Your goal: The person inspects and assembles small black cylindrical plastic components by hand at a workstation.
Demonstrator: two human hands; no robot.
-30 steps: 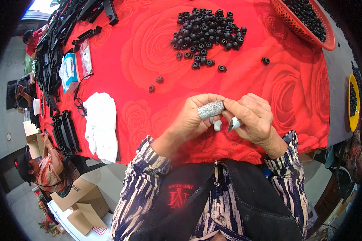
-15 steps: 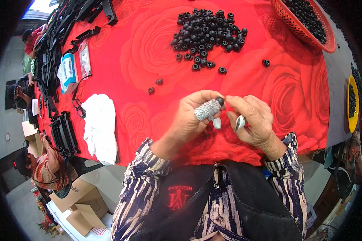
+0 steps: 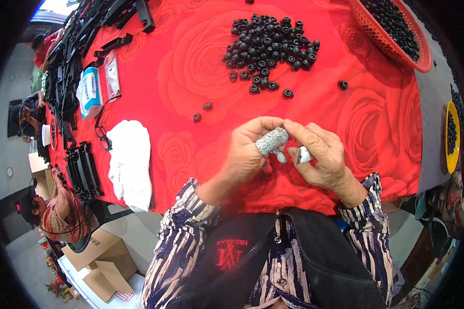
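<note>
Above the near part of the red table, my hands are brought together at the fingertips. My left hand [image 3: 247, 147] is closed on a small black knob, now almost wholly covered by fingers. A grey speckled wrap [image 3: 271, 140] seems to surround one of its digits, and a pale fingertip cover shows below. Against the same spot press the fingertips of my right hand [image 3: 322, 154], its other fingers curled. A small white piece with a dark edge [image 3: 303, 154] sits in its grip; whether it is a finger wrap or a tool, I cannot tell.
Beyond my hands lies a pile of black knobs [image 3: 270, 49], with a few strays [image 3: 197, 117]. A red basket [image 3: 423, 59] and yellow tray [image 3: 451, 164] hold more. At left are a white cloth [image 3: 130, 165], tissue pack [image 3: 90, 92], glasses [image 3: 102, 136], long black parts [image 3: 82, 172] and people.
The black knob's rounded end stood out beyond the grey wrap; now my fingers cover it. My right fingertips have moved left onto it. The view has shifted slightly.
</note>
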